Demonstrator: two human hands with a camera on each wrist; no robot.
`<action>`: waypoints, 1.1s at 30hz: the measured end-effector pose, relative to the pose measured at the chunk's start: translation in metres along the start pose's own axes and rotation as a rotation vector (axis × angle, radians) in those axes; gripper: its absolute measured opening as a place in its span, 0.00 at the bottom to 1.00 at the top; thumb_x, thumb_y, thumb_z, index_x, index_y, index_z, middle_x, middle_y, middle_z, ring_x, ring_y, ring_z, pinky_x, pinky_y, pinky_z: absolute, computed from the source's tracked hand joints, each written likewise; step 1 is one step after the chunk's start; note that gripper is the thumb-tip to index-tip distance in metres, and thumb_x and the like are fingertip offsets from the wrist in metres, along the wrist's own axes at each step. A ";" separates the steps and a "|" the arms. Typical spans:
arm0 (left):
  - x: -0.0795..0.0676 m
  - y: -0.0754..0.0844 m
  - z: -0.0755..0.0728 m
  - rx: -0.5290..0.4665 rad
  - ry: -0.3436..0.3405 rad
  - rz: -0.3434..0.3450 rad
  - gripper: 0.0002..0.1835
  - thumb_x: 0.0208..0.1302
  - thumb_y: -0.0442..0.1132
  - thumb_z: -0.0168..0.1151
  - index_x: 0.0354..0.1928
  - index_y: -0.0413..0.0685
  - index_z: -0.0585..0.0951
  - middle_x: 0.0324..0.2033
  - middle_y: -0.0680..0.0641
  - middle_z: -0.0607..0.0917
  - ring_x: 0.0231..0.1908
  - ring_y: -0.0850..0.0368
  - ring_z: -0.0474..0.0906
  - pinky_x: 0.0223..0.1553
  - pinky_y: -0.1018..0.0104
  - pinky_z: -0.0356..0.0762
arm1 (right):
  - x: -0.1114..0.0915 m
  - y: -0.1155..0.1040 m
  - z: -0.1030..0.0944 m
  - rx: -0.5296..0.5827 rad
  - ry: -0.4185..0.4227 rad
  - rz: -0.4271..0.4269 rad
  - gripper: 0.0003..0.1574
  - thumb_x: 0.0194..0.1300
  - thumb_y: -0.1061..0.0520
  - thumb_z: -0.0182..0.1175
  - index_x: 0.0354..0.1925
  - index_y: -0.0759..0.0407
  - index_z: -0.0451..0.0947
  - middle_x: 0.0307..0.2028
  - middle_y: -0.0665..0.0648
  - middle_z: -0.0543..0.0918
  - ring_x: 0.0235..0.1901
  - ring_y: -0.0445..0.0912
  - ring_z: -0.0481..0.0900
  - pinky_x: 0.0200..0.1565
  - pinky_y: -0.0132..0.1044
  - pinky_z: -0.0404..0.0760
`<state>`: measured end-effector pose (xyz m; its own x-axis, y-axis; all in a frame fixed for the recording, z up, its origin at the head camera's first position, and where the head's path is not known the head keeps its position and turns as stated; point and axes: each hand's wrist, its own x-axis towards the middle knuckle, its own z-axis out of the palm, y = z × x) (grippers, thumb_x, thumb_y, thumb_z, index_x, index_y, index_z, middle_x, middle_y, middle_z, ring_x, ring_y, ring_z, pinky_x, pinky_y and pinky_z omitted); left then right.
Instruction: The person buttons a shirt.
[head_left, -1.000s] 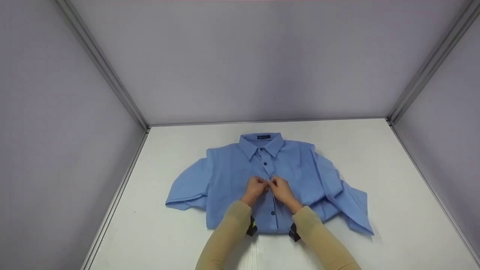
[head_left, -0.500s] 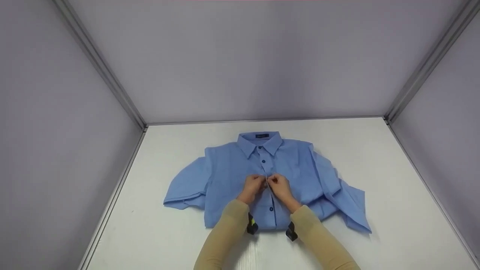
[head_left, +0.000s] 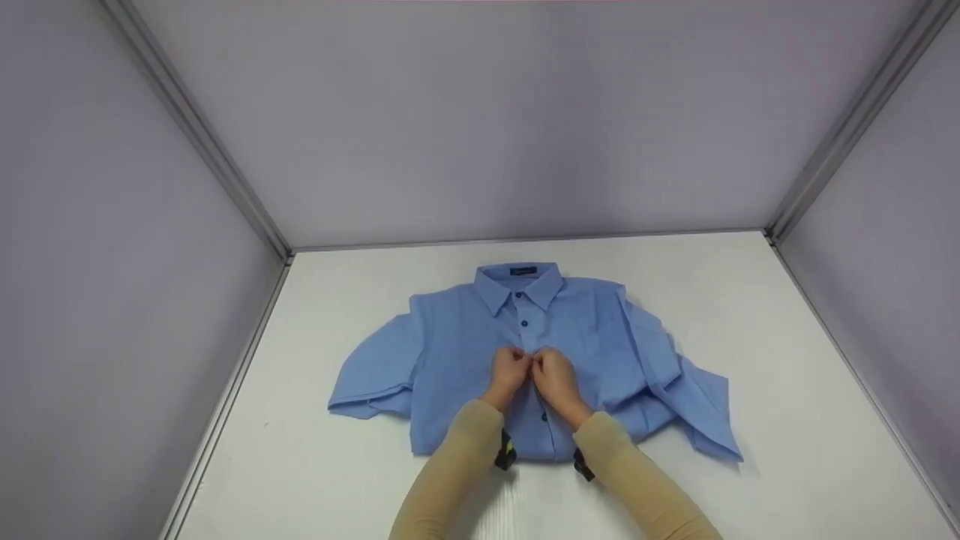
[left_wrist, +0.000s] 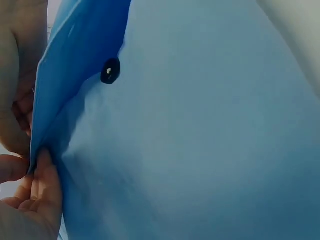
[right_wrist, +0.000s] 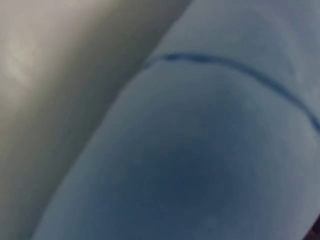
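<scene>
A light blue button-up shirt (head_left: pixel 465 352) lies front side up on the white table, its collar toward the back. My left hand (head_left: pixel 510 371) and right hand (head_left: pixel 556 377) meet at the middle of its front placket, fingertips close together. In the left wrist view, fingers and thumb (left_wrist: pixel 45 195) pinch the placket edge, with the other hand just above. A dark button (left_wrist: pixel 110 71) shows beside the gaping front flap. Above the hands, another dark button (head_left: pixel 525 323) sits on the placket below the collar (head_left: pixel 519 285). The hands hide the spot between them.
The right wrist view holds only blurred blue cloth (right_wrist: pixel 190 150) and pale tabletop. One sleeve (head_left: pixel 375 367) spreads to the left; the other sleeve (head_left: pixel 697 405) lies folded to the right. Grey-white panels (head_left: pixel 525 120) enclose the white table (head_left: pixel 330 480) at back and sides.
The hands stay at the placket. My right hand has turned knuckles-up and its fingertips have closed in toward the left hand's. The shirt stays in place.
</scene>
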<state>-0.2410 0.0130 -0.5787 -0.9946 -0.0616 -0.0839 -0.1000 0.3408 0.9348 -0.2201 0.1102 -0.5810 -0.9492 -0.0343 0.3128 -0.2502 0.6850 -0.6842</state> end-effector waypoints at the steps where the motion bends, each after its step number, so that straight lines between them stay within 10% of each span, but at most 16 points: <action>1: 0.001 -0.004 0.002 0.024 0.014 0.025 0.14 0.51 0.25 0.53 0.13 0.42 0.65 0.09 0.51 0.63 0.11 0.60 0.58 0.14 0.66 0.59 | -0.002 0.000 0.001 -0.023 0.003 -0.024 0.10 0.58 0.68 0.52 0.22 0.60 0.68 0.19 0.53 0.69 0.19 0.44 0.67 0.23 0.36 0.67; 8: 0.058 -0.117 0.053 -0.012 0.082 0.192 0.07 0.46 0.28 0.56 0.28 0.43 0.69 0.14 0.51 0.70 0.13 0.61 0.66 0.13 0.67 0.64 | -0.002 0.034 0.016 0.188 0.025 -0.028 0.07 0.61 0.65 0.50 0.26 0.64 0.70 0.20 0.57 0.71 0.19 0.48 0.69 0.22 0.39 0.68; 13: 0.077 -0.128 0.054 -0.159 0.022 0.178 0.10 0.49 0.27 0.55 0.33 0.45 0.69 0.18 0.48 0.74 0.17 0.58 0.69 0.18 0.66 0.66 | 0.019 0.075 0.037 0.551 -0.102 0.167 0.08 0.63 0.59 0.50 0.27 0.59 0.68 0.20 0.53 0.68 0.18 0.42 0.63 0.22 0.35 0.62; 17: 0.074 -0.119 0.041 -0.247 -0.074 0.150 0.10 0.50 0.29 0.59 0.32 0.45 0.69 0.21 0.47 0.78 0.22 0.57 0.72 0.22 0.66 0.69 | 0.021 0.034 0.007 0.700 -0.274 0.472 0.07 0.64 0.64 0.46 0.29 0.66 0.63 0.20 0.56 0.63 0.18 0.44 0.58 0.24 0.38 0.59; 21: 0.049 -0.082 0.012 -0.088 -0.152 0.118 0.10 0.51 0.36 0.64 0.27 0.44 0.71 0.21 0.47 0.75 0.22 0.55 0.71 0.24 0.64 0.69 | 0.015 0.019 -0.009 0.544 -0.393 0.440 0.09 0.65 0.61 0.48 0.29 0.66 0.63 0.20 0.56 0.64 0.17 0.44 0.59 0.23 0.38 0.61; 26: 0.012 -0.028 -0.051 0.302 -0.186 0.062 0.08 0.55 0.35 0.59 0.25 0.40 0.71 0.20 0.46 0.72 0.21 0.54 0.68 0.24 0.62 0.68 | 0.007 0.034 -0.025 0.327 -0.401 0.195 0.11 0.61 0.54 0.54 0.28 0.61 0.67 0.22 0.55 0.70 0.20 0.46 0.67 0.24 0.39 0.67; 33: 0.007 -0.056 -0.152 0.493 0.207 0.072 0.09 0.50 0.29 0.53 0.36 0.36 0.73 0.33 0.38 0.75 0.36 0.42 0.70 0.35 0.51 0.68 | 0.005 0.057 -0.098 0.025 -0.090 0.125 0.06 0.55 0.67 0.55 0.33 0.70 0.71 0.30 0.64 0.76 0.31 0.56 0.74 0.36 0.47 0.71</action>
<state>-0.2378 -0.1489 -0.5792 -0.9778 -0.1890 0.0907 -0.0834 0.7476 0.6589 -0.2200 0.2206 -0.5540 -0.9862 -0.0157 0.1645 -0.1326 0.6697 -0.7307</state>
